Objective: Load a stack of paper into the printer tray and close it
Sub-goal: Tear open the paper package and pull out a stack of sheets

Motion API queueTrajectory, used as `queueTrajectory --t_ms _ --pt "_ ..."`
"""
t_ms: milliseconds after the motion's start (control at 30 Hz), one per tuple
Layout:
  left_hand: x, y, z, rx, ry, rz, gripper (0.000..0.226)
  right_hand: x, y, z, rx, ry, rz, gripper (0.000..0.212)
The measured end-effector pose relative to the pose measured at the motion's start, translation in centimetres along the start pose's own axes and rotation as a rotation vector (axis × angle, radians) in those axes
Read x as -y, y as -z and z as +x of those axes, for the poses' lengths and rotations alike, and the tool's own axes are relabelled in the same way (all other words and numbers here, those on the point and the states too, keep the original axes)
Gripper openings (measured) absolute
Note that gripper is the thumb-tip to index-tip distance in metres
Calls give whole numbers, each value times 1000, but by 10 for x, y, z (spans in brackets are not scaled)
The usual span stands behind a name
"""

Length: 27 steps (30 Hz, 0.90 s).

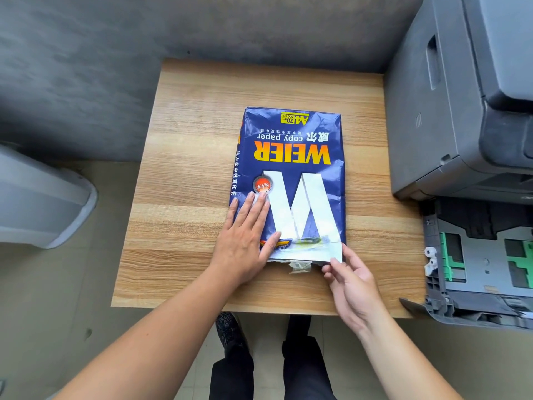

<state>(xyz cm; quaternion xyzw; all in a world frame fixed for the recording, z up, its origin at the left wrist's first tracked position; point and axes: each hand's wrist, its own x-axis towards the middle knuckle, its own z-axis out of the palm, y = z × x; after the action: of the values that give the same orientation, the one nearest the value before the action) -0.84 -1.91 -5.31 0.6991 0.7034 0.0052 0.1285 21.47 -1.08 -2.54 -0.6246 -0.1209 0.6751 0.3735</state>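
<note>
**Paper pack held down while its open end is worked**

Paper for the job is seen as one blue wrapped pack (290, 180), laid flat near the middle of the wooden table (184, 168). Its torn end faces the table's near edge, where white sheet edges show under the wrapper. The left hand (245, 241) is pressed flat on the pack's near left corner, fingers spread wide and holding nothing; this is judged to be done so that the pack is kept from sliding. The right hand (350, 287) is placed at the near right corner, where the wrapper's edge is pinched between thumb and fingertips, probably so that the opening can be lifted and sheets drawn out.

One printer (461, 111) stands to the right of the table, touching or just beside its right edge. One tray (476, 264) is pulled out toward the table's near right corner; no paper is seen in it, and green guides are visible inside. One grey bin-like object (43, 200) lies to the left of the table, well apart. No sheets have yet been removed, so loading is judged to be at its start.
</note>
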Motion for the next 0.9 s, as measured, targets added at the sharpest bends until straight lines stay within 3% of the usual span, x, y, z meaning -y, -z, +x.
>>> queueTrajectory --t_ms 200,367,533,700,833,900 --pt "4 -1 4 28 43 -16 74 4 33 -29 91 -86 -92 44" --pt "3 -3 3 26 59 -33 74 7 59 -68 246 -128 -522 30" --pt "0 -2 -9 -9 93 -126 72 22 18 -31 109 -39 -598 18" --pt "-17 4 -57 -86 463 -562 70 10 0 -7 16 93 -640 33" --pt "-23 13 -79 -73 530 -650 65 4 3 -13 132 22 -564 67" --pt "-23 22 -80 -37 575 -697 62 8 5 -19 178 -11 -533 70"
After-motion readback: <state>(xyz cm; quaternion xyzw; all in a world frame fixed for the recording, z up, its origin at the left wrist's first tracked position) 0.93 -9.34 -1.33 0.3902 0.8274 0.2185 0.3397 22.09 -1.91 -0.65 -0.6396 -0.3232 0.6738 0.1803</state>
